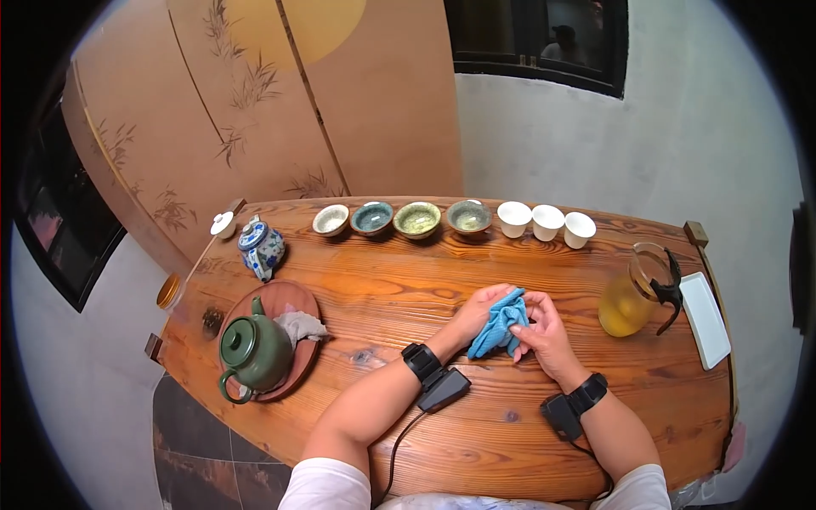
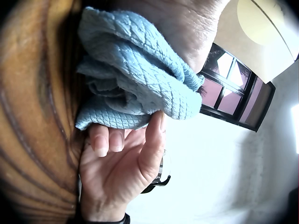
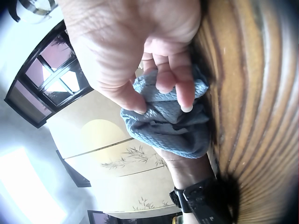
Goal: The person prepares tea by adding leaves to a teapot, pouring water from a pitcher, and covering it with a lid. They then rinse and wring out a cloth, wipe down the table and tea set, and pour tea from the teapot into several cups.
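Observation:
A crumpled blue cloth [image 1: 500, 325] with a quilted weave is bunched between both hands, close over the wooden table [image 1: 408, 319]. My left hand [image 1: 478, 316] holds it from the left, its fingers largely hidden by the folds. From the other side my right hand [image 1: 546, 337] pinches the cloth. In the right wrist view, the thumb and curled fingers of that hand [image 3: 154, 60] press into the cloth [image 3: 173, 126]. Loose folds stick out toward the table in the left wrist view.
Behind the hands stand a row of glazed bowls [image 1: 417, 220] and white cups [image 1: 547, 222]. A glass pitcher [image 1: 625, 304] of yellow liquid and a white tray [image 1: 705, 321] are at right. At left are a green teapot [image 1: 265, 353] on a round tray [image 1: 308, 297] and a blue-and-white pot [image 1: 262, 248].

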`<action>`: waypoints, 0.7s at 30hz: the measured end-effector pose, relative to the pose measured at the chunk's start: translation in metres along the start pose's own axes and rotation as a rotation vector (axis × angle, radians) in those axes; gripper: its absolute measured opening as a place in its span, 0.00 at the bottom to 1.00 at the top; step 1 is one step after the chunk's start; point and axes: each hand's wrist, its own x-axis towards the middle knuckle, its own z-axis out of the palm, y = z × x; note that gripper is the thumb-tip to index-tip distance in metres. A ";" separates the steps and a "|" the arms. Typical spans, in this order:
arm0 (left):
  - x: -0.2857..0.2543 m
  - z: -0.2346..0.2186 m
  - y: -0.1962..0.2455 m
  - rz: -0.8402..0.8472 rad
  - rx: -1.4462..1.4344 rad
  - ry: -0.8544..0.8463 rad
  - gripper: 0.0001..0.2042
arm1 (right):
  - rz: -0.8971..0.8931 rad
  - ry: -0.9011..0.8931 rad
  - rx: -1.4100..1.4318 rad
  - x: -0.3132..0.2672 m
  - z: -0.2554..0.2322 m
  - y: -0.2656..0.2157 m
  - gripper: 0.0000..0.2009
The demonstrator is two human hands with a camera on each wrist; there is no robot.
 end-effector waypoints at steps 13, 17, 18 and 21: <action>0.005 -0.006 -0.006 0.005 0.003 -0.054 0.10 | 0.002 0.007 -0.021 0.000 0.001 -0.002 0.20; 0.002 -0.002 -0.002 0.003 0.037 -0.020 0.11 | -0.007 0.002 -0.019 0.002 0.000 0.000 0.20; 0.002 -0.001 -0.001 0.000 0.034 -0.018 0.11 | -0.004 -0.001 -0.024 0.001 0.000 0.000 0.20; 0.001 0.000 0.000 -0.005 0.007 -0.041 0.11 | 0.000 -0.002 -0.026 0.001 -0.001 0.000 0.20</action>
